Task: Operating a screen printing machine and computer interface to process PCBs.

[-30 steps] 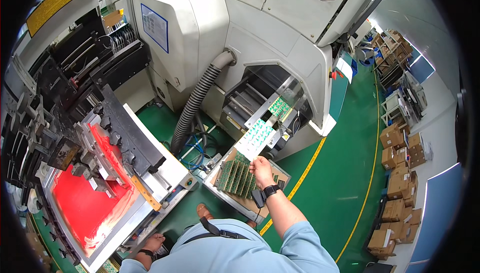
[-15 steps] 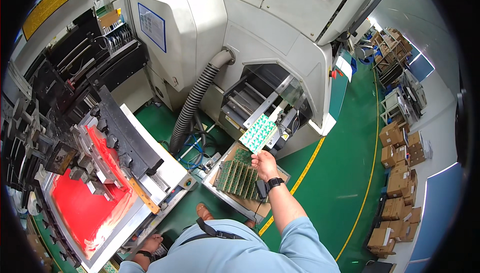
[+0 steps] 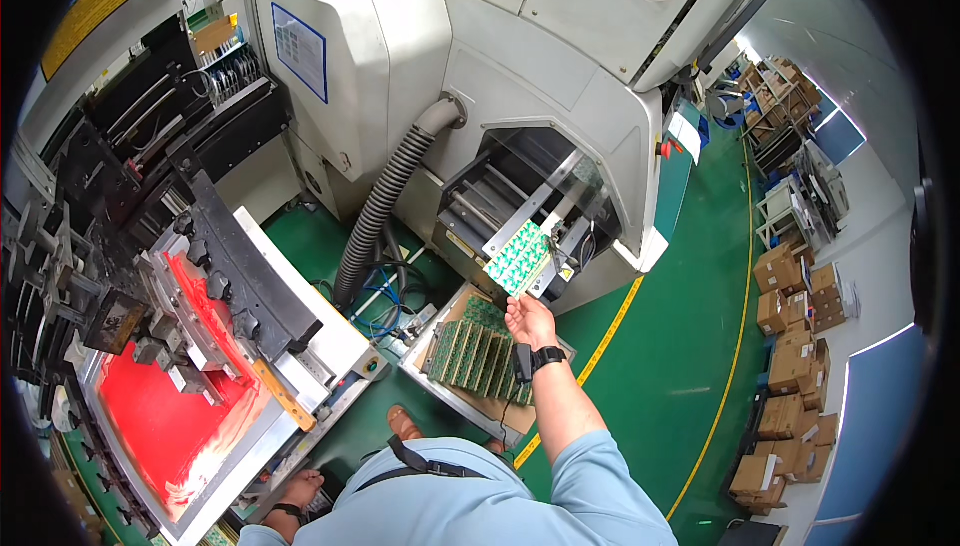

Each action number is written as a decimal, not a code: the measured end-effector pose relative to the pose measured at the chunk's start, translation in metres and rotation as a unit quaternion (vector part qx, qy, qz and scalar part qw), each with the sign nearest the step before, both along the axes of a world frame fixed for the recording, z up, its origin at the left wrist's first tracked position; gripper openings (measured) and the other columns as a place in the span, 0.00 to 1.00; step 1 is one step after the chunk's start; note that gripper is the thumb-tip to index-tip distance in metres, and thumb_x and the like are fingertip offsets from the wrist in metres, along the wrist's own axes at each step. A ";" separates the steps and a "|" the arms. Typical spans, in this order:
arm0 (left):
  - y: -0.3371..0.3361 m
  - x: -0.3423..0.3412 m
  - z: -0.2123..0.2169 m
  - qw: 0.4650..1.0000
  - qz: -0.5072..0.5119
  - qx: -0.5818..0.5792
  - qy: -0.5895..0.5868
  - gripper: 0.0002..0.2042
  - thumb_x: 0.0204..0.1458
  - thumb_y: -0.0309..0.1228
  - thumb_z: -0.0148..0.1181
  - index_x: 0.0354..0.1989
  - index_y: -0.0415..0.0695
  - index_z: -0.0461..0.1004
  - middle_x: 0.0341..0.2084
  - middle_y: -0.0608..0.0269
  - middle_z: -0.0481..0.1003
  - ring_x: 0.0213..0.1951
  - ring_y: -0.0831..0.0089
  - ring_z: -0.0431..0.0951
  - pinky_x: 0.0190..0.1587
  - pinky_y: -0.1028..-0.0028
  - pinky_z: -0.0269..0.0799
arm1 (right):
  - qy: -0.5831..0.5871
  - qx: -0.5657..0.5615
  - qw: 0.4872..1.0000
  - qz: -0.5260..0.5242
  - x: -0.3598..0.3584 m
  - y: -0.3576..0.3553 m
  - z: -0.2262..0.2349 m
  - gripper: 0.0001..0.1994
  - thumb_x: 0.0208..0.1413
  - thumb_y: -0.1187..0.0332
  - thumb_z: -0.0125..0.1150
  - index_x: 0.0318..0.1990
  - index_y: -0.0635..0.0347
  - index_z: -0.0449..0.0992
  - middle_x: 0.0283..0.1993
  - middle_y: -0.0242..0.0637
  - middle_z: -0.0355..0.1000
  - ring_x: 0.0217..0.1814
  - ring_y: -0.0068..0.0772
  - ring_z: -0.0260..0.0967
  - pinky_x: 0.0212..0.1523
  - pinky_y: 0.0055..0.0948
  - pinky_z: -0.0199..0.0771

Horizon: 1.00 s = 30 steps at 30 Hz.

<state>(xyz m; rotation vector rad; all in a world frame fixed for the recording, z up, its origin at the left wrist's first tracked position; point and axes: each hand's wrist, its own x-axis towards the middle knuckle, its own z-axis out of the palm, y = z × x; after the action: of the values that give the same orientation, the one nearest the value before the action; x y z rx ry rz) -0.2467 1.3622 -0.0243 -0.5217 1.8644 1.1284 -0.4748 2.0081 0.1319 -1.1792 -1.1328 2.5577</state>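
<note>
A green-and-white circuit board panel lies at the mouth of the white machine's opening, on its rails. My right hand, with a dark band on the wrist, reaches out from the lower right. Its fingers are closed at the panel's near corner. Just below stands a row of green circuit boards on edge, on a brown sheet. Low on the left, my left hand is beside the frame of the machine with the red screen. Its fingers are mostly hidden.
A grey ribbed hose runs down between the two machines. Blue cables lie near its foot. A yellow floor line passes right of the board stand. Cardboard boxes are stacked along the right wall.
The panel has moved slightly away from me, farther onto the rails at the opening. My right hand has followed at its near corner. My left hand stays low on the left.
</note>
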 end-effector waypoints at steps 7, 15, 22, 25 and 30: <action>0.008 -0.008 0.004 1.000 0.007 0.006 0.005 0.16 0.56 0.35 0.61 0.49 0.38 0.74 0.29 0.65 0.77 0.29 0.76 0.74 0.34 0.74 0.71 | 0.005 -0.050 0.998 -0.025 -0.006 0.005 -0.006 0.09 0.64 0.67 0.53 0.42 0.63 0.72 0.32 0.37 0.75 0.27 0.28 0.72 0.28 0.26 0.78; 0.017 0.004 0.010 0.999 0.039 0.011 -0.012 0.15 0.57 0.33 0.61 0.48 0.38 0.74 0.30 0.67 0.77 0.30 0.78 0.73 0.34 0.75 0.70 | 0.012 -0.069 0.996 -0.047 -0.007 0.003 -0.010 0.09 0.64 0.68 0.53 0.40 0.66 0.73 0.32 0.38 0.76 0.28 0.28 0.73 0.28 0.25 0.78; 0.042 0.018 0.021 0.999 0.032 0.015 -0.034 0.13 0.57 0.32 0.60 0.46 0.39 0.74 0.29 0.69 0.75 0.28 0.79 0.71 0.33 0.75 0.69 | 0.022 -0.072 0.997 0.031 0.022 0.017 -0.004 0.08 0.65 0.68 0.51 0.43 0.62 0.72 0.34 0.39 0.76 0.29 0.29 0.73 0.28 0.27 0.78; 0.067 0.022 0.022 0.999 0.026 0.009 -0.030 0.11 0.57 0.32 0.60 0.45 0.40 0.75 0.28 0.69 0.75 0.27 0.79 0.71 0.32 0.75 0.69 | 0.008 -0.034 0.995 0.094 0.062 0.026 0.021 0.08 0.65 0.67 0.52 0.43 0.61 0.73 0.34 0.37 0.76 0.29 0.28 0.73 0.28 0.27 0.78; 0.144 0.032 0.053 0.998 -0.042 -0.025 -0.032 0.07 0.56 0.32 0.60 0.38 0.41 0.77 0.24 0.69 0.74 0.26 0.79 0.71 0.32 0.76 0.68 | -0.042 0.095 0.961 0.256 0.181 0.096 0.048 0.08 0.64 0.65 0.54 0.42 0.60 0.74 0.34 0.33 0.75 0.31 0.23 0.71 0.29 0.24 0.76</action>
<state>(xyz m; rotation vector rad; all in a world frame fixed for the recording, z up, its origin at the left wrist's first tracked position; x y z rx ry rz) -0.2143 1.5063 0.0283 -0.4969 1.8453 1.0013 -0.2938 2.1045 0.1794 -1.0675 -1.8706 2.6686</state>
